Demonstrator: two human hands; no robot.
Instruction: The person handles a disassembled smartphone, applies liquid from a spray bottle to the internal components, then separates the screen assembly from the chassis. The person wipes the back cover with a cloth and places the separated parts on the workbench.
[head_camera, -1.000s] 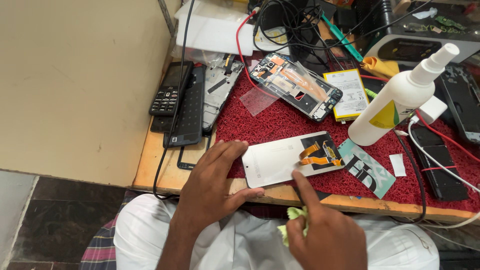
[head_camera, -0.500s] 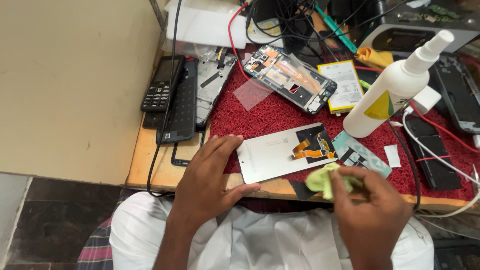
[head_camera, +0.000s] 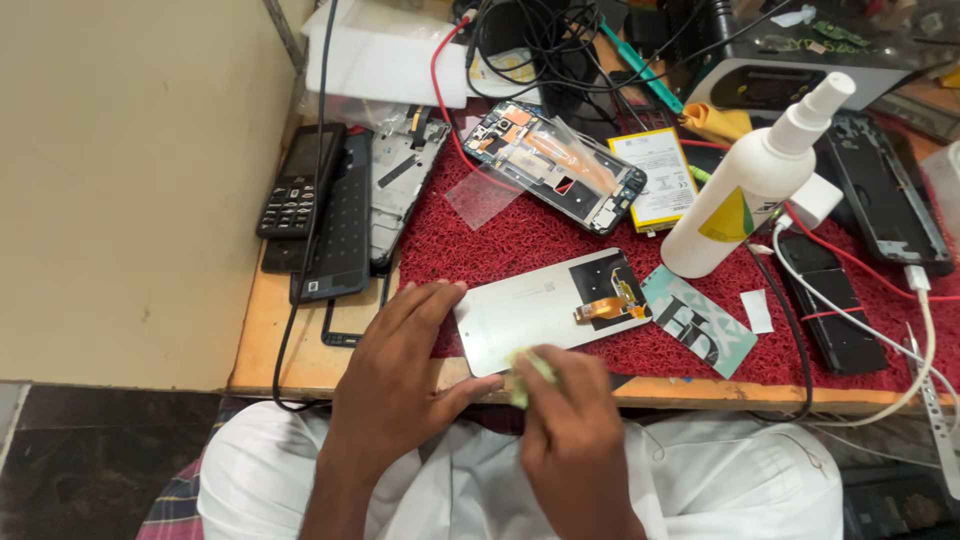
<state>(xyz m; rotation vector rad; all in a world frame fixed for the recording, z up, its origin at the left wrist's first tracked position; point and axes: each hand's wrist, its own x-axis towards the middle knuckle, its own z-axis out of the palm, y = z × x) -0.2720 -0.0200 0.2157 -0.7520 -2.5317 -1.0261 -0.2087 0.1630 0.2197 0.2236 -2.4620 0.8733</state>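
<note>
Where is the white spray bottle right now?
The white spray bottle stands on the red mat, right of centre, between the yellow-labelled battery and a black phone frame.

Phone screen panel (head_camera: 545, 315): smooth matt white back, orange flex ribbon, glossy black patch. Cloth (head_camera: 527, 372): soft yellow-green fabric, crumpled. Mat (head_camera: 520, 235): red, coarse looped pile. Bench (head_camera: 290, 340): bare wood, worn matt edge. Spray bottle (head_camera: 745, 190): white plastic, slight sheen. Keypad phone (head_camera: 292, 185): black plastic, dull.
</note>
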